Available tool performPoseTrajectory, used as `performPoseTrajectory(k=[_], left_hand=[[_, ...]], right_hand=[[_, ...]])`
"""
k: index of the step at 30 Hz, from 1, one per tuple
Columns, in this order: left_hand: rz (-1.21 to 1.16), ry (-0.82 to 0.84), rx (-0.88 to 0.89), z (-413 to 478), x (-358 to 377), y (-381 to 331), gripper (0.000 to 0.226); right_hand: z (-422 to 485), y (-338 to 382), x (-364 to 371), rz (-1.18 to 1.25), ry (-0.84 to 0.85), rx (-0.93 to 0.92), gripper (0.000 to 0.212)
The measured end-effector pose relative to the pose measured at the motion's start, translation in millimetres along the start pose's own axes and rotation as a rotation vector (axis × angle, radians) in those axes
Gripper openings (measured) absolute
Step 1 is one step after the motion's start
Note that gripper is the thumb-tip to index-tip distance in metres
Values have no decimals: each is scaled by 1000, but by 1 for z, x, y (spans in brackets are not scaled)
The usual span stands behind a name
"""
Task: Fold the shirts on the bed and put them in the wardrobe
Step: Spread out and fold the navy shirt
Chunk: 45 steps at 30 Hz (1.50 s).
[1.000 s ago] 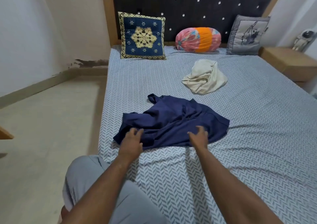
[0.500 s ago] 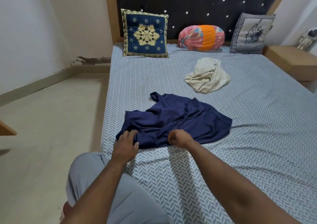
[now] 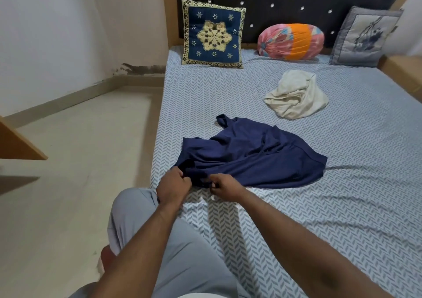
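A crumpled navy blue shirt lies near the left edge of the bed, which has a grey herringbone sheet. My left hand grips the shirt's near left edge with curled fingers. My right hand pinches the same near edge just to the right, a short gap between the two hands. Farther back lies a bunched cream shirt, untouched.
A blue embroidered cushion, a pink and orange bolster and a grey cushion lean on the dark headboard. A wooden bedside table stands at the right. Bare floor runs along the bed's left side, with a wooden corner.
Both hands have closed on the navy shirt's near edge and drawn together; my right hand slid left along the hem. The fabric has bunched between them.
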<state>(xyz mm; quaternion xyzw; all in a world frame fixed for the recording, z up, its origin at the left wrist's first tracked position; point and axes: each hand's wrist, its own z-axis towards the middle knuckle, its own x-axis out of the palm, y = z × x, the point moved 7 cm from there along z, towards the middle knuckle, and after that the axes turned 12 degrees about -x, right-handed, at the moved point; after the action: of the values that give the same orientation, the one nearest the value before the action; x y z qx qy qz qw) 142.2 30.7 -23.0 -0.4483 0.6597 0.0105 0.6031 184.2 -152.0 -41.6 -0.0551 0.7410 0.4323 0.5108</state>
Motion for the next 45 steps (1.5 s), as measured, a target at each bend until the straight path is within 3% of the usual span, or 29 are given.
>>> performPoseTrajectory(k=[2, 4, 6, 8, 11, 14, 17, 21, 26, 29, 31, 33, 38, 42, 45], left_hand=[[-174, -1, -173, 5, -7, 16, 26], [-283, -76, -199, 6, -12, 21, 36], [-287, -165, -77, 2, -16, 14, 55], [-196, -167, 134, -4, -12, -4, 69], [111, -32, 278, -7, 12, -11, 46], [158, 116, 55, -1, 19, 8, 25], [67, 101, -51, 2, 11, 14, 22], [-78, 50, 52, 2, 4, 6, 28], [84, 32, 93, 3, 11, 5, 54], [77, 54, -21, 5, 10, 14, 41], [-18, 32, -75, 6, 6, 17, 17], [-102, 21, -91, 6, 1, 18, 7], [-345, 66, -91, 4, -2, 18, 24], [-323, 99, -177, 6, -5, 26, 37], [-307, 108, -199, 2, -9, 27, 33]], right_hand=[[4, 10, -2, 64, -70, -17, 16], [5, 0, -16, 64, -227, 59, 6], [3, -15, -30, -24, -298, 157, 17], [7, -27, -33, -108, -219, 211, 36], [14, -35, -28, -220, -38, 223, 49], [17, -37, -28, -285, -4, 232, 38], [16, -36, -38, -244, -92, 227, 23], [9, -32, -56, -212, -221, 163, 15], [-3, -30, -60, -147, -253, 97, 5], [-14, -32, -63, -142, -310, 102, 1], [-20, -34, -62, -167, -318, 120, 2], [-24, -37, -60, -177, -330, 154, 6], [-11, -23, -49, -110, -326, 131, 39], [19, 4, -30, -106, -205, 38, 41], [37, 15, -13, -167, -80, 65, 44]])
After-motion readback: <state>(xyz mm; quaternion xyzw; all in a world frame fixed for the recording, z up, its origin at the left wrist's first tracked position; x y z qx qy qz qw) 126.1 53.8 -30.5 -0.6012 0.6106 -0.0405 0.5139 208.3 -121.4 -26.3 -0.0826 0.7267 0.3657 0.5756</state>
